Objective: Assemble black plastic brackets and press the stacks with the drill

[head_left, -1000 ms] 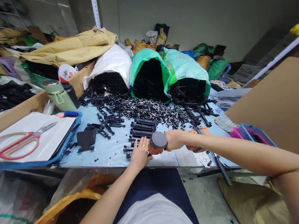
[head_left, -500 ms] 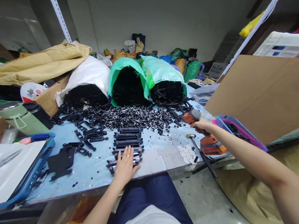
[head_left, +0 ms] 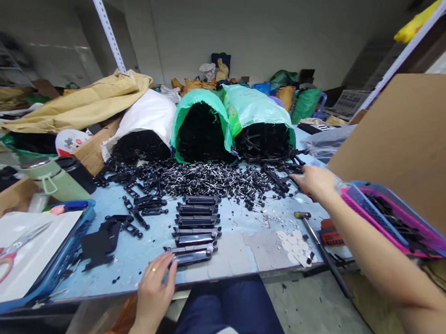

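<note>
At the table's front edge, my left hand (head_left: 154, 284) has its fingers bent and the thumb apart, with the fingertips against the left end of the nearest black bar-shaped part (head_left: 193, 258). Several similar black parts (head_left: 198, 221) lie in a row behind it, side by side. On the right, my right hand (head_left: 316, 181) is closed over the upper end of an orange cordless drill (head_left: 301, 184). Its grip is partly hidden by the hand, and the drill's battery (head_left: 331, 233) shows below the wrist. Beside the battery rests a hammer (head_left: 322, 244) with a black handle.
A heap of screws (head_left: 212, 180) spreads before a white sack (head_left: 144, 111), a green sack (head_left: 200, 100) and another sack (head_left: 259, 107), all with black parts inside. Scissors (head_left: 14, 250) lie on the left basket (head_left: 86, 220). A cardboard sheet (head_left: 399, 151) stands behind the right basket (head_left: 439, 242).
My left hand has slid off the row of black parts, toward the left and the table edge. My right hand has moved up over the drill's top end. The view has shifted slightly left.
</note>
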`<control>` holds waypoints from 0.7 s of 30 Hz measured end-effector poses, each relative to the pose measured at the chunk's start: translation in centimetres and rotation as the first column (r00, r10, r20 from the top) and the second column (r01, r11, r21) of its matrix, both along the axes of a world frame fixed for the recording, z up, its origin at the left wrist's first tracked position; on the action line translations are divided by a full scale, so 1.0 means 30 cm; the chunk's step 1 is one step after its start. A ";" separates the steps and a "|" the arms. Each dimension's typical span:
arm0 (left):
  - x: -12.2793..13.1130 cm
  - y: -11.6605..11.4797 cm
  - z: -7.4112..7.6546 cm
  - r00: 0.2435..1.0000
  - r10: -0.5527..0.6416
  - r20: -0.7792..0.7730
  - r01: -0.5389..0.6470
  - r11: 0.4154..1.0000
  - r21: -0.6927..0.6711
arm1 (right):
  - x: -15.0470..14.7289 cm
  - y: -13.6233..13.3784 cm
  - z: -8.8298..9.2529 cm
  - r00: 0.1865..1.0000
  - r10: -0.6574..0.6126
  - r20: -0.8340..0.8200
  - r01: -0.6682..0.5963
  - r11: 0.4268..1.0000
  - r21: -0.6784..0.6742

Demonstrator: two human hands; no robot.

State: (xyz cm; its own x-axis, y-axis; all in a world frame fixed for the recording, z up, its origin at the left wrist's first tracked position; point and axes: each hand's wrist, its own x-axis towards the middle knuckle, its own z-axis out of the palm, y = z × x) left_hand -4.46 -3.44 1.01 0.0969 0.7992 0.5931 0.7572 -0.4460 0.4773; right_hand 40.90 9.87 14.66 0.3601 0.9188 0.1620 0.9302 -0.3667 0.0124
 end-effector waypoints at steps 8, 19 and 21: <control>0.127 -0.111 0.015 0.890 0.143 0.432 0.088 0.878 -0.471 | -0.841 0.127 -0.244 0.555 0.792 -0.257 -0.831 0.543 -0.119; 0.139 -0.231 -0.097 0.315 0.701 0.640 0.530 0.429 -0.731 | -0.858 0.284 -0.240 0.494 0.526 -0.692 -0.869 0.275 -0.411; 0.157 -0.246 -0.084 0.247 0.718 0.650 0.571 0.435 -0.697 | -0.870 0.234 -0.279 0.511 0.457 -0.728 -0.860 0.287 -0.423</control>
